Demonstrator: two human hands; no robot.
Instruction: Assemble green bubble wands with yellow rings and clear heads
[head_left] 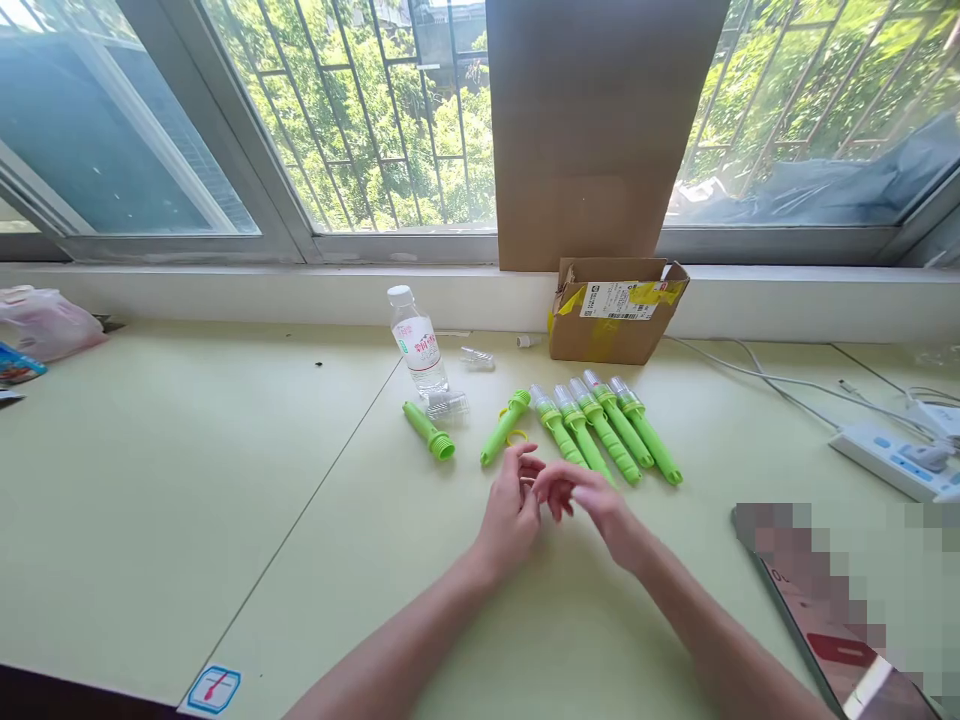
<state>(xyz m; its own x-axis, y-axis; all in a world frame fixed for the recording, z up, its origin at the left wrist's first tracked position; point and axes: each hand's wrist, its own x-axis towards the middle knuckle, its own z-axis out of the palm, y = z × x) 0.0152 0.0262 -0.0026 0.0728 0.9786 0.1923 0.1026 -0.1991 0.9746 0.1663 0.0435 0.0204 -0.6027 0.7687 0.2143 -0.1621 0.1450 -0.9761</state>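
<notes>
My left hand (514, 508) and my right hand (596, 505) meet over the table, fingertips touching or nearly so. Their fingers are loosely bent and somewhat apart, and I see nothing held in either. Just beyond the right hand lie several green plastic sticks (611, 440) with clear tops, side by side. A topless green tube (499, 435) with a threaded end lies beyond the left hand, and a yellow ring (517, 437) sits beside it. Farther left is another open green tube (429, 432). Clear plastic covers (448, 404) lie near the bottle.
An upright water bottle (418, 345) stands behind the tubes. By the window wall are an open cardboard box (619, 315) and a small white cap (527, 341). At right are a power strip (892, 460) with cables and a phone (817, 620). A plastic bag (49, 322) lies far left.
</notes>
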